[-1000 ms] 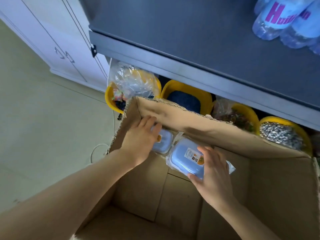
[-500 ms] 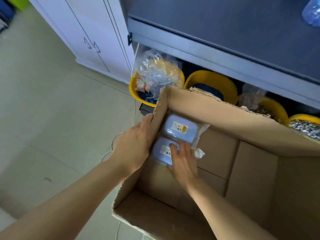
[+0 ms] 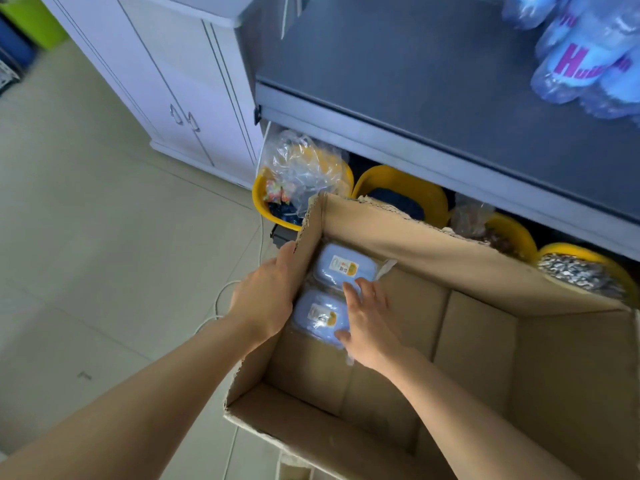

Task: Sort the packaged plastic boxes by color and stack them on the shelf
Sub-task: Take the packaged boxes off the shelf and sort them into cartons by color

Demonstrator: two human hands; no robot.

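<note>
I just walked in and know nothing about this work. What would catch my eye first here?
Two pale blue packaged boxes lie side by side in the near-left corner of a big cardboard carton. The right hand rests on them; the left hand holds the carton's wall. Behind, yellow tubs sit under a grey shelf.

Left hand (image 3: 265,299) grips the carton (image 3: 485,341) wall; right hand (image 3: 369,322) rests on two blue boxes (image 3: 320,315) inside
</note>
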